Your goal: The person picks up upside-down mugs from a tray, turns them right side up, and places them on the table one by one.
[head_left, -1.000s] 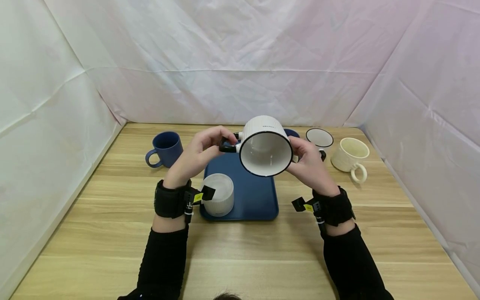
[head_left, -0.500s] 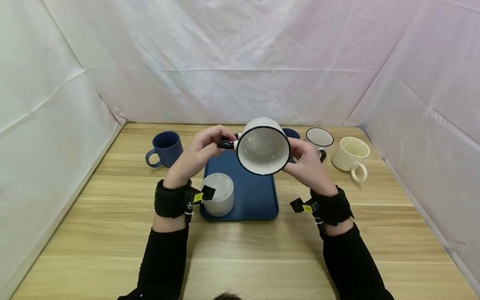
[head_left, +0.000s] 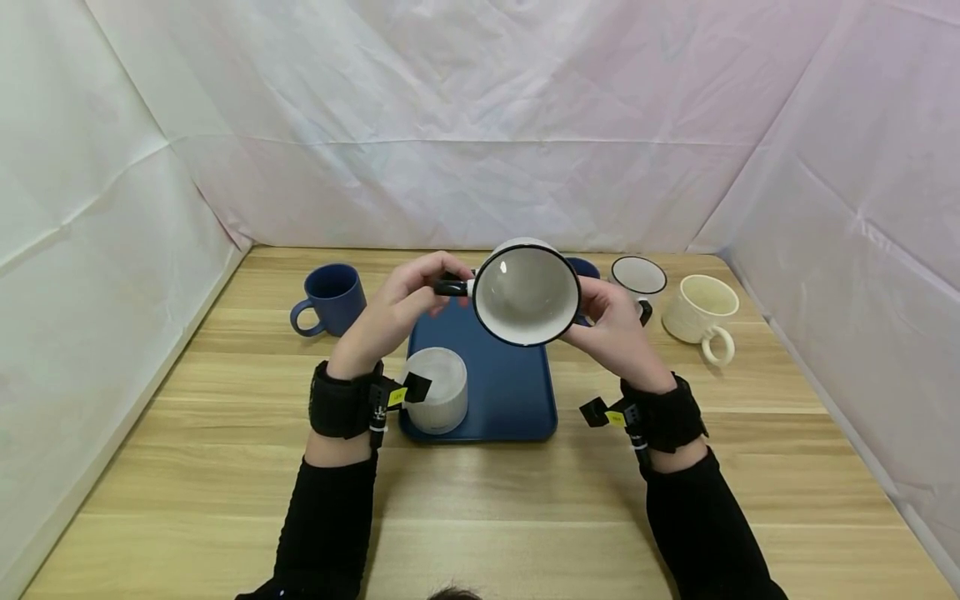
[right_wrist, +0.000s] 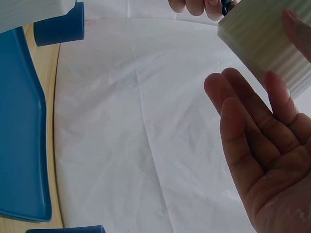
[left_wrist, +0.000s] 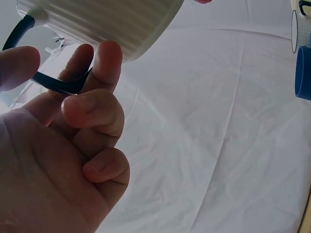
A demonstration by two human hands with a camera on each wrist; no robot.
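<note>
white mug (head_left: pixel 527 293) held tipped in air over blue tray (head_left: pixel 517 392). left hand (head_left: pixel 396 315) pinches its black handle (head_left: pixel 452 288); right hand (head_left: pixel 617 327) flat against its side, fingers straight. risk: thin pinch slips, mug drops onto tray.

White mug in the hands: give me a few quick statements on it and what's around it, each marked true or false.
1. The white mug is held above the blue tray, its opening turned toward the head camera. True.
2. The left hand pinches the mug's black handle. True.
3. The right hand grips the cream mug. False: the cream mug stands alone on the table at the right; the right hand's fingers lie along the white mug's ribbed side.
4. The blue tray holds nothing. False: a white ribbed cup stands on its near left corner.
5. A blue mug stands on the table left of the tray. True.
</note>
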